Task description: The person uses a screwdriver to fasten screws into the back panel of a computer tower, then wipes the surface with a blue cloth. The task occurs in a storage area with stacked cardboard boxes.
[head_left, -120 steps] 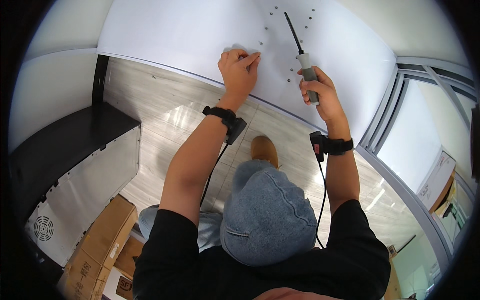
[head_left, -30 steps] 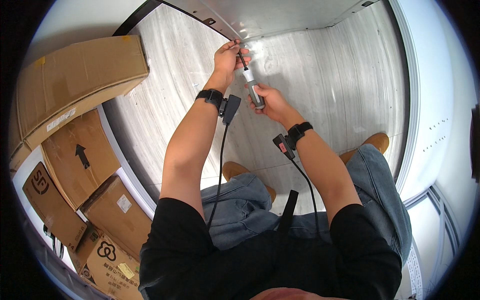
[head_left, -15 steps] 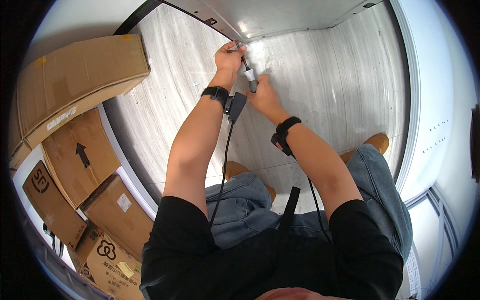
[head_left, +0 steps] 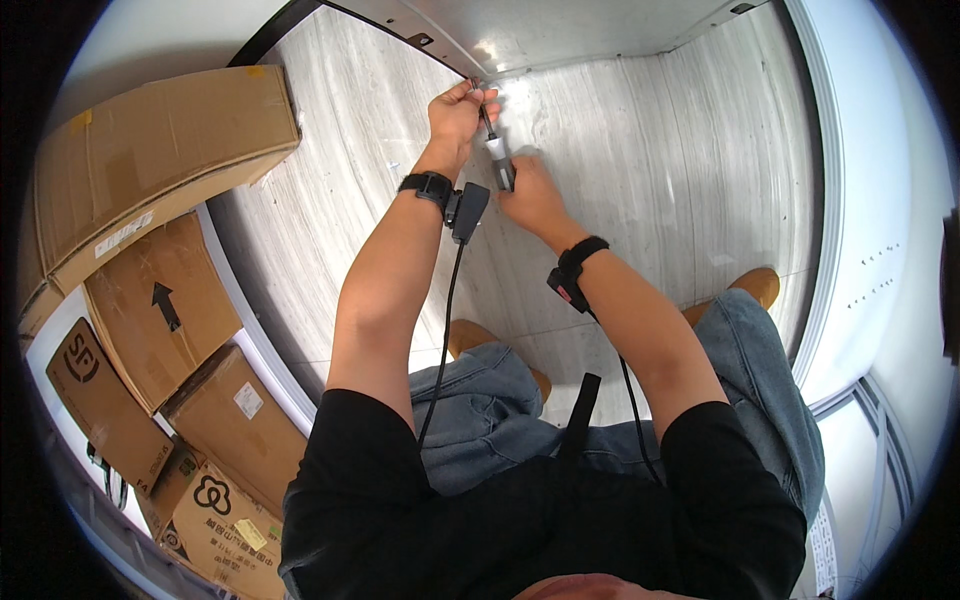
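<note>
1. the right hand (head_left: 533, 193) is closed around the grip end of a screwdriver (head_left: 497, 151), which lies partly hidden by the palm and points away from the person, up toward the left hand (head_left: 455, 116).
2. it should handle as a light, stiff tool, likely weighted a little toward the handle, and hard to break in normal use.
3. the handle looks moulded and probably gives good purchase; the thin shaft (head_left: 486, 121) is likely smooth metal, more apt to slip in the fingers.
4. best hold: the thick handle, where the right hand has it, with only a light steadying touch farther along the shaft.
5. ahead of that grip, the left hand's fingers are bent in beside the far end of the shaft; whether they pinch it, or some small part there, i cannot tell.
6. in looks, the handle is grey, with a pale collar just beyond the right hand; the shaft is dark and slim. its tip is too small to make out.
7. just beyond the left fingertips is the lower corner of a grey metal panel (head_left: 590, 32).
</note>
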The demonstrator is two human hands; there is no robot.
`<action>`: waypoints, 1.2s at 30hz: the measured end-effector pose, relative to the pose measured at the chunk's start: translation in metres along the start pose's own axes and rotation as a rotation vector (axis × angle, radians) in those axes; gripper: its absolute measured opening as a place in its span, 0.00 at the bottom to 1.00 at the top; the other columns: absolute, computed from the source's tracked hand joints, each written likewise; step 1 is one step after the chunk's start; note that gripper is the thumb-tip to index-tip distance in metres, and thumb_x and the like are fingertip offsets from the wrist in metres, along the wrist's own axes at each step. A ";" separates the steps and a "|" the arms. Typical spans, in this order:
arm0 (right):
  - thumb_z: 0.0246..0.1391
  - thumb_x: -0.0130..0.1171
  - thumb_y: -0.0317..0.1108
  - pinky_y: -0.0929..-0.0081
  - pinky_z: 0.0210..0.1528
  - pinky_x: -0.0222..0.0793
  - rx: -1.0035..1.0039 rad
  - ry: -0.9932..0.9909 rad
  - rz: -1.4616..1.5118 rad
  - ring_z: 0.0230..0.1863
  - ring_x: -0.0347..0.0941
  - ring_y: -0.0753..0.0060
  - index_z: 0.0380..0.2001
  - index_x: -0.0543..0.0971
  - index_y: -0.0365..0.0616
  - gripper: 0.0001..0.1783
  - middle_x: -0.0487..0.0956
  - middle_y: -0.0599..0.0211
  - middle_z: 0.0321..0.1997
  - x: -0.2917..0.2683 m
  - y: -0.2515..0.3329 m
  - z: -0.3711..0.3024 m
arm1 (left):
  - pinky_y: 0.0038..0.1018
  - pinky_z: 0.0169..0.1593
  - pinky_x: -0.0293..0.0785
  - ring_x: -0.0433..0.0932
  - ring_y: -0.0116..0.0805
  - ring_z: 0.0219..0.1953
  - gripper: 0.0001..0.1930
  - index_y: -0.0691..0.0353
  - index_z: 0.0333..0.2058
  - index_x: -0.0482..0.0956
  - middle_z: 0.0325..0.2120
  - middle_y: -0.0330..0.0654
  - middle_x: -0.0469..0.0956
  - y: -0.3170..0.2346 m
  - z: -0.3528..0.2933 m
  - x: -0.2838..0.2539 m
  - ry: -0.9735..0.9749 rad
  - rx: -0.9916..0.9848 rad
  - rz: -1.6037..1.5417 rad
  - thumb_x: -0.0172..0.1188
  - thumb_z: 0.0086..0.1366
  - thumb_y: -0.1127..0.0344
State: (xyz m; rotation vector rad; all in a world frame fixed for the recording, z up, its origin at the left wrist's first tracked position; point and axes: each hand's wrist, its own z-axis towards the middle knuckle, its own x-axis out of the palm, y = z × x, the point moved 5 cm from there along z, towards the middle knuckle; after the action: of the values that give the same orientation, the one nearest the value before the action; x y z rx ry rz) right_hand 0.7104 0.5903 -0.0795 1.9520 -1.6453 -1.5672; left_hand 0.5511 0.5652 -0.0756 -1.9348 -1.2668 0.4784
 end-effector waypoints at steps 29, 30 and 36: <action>0.38 0.66 0.32 0.65 0.35 0.71 0.116 0.232 0.554 0.33 0.73 0.56 0.48 0.67 0.36 0.31 0.74 0.56 0.38 0.013 -0.021 0.002 | 0.24 0.33 0.78 0.80 0.33 0.31 0.07 0.66 0.41 0.73 0.33 0.44 0.79 -0.002 0.004 0.003 0.015 -0.014 0.014 0.56 0.63 0.74; 0.37 0.67 0.32 0.64 0.36 0.71 0.087 0.247 0.440 0.33 0.73 0.53 0.48 0.67 0.36 0.32 0.74 0.54 0.38 0.012 -0.019 0.003 | 0.24 0.32 0.76 0.80 0.32 0.30 0.08 0.65 0.41 0.73 0.33 0.43 0.79 -0.001 0.005 0.003 -0.003 0.003 0.071 0.57 0.63 0.73; 0.38 0.68 0.34 0.64 0.35 0.72 -0.009 -0.066 0.118 0.38 0.73 0.55 0.48 0.67 0.36 0.32 0.73 0.53 0.41 0.009 -0.007 -0.001 | 0.23 0.29 0.73 0.78 0.31 0.27 0.11 0.65 0.40 0.74 0.32 0.43 0.79 -0.002 0.006 0.002 -0.091 0.017 0.166 0.62 0.60 0.72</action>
State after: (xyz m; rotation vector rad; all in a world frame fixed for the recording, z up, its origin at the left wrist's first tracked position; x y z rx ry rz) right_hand 0.7141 0.5853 -0.0889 1.7813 -1.7411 -1.6079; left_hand 0.5475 0.5696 -0.0778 -2.0327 -1.1594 0.6660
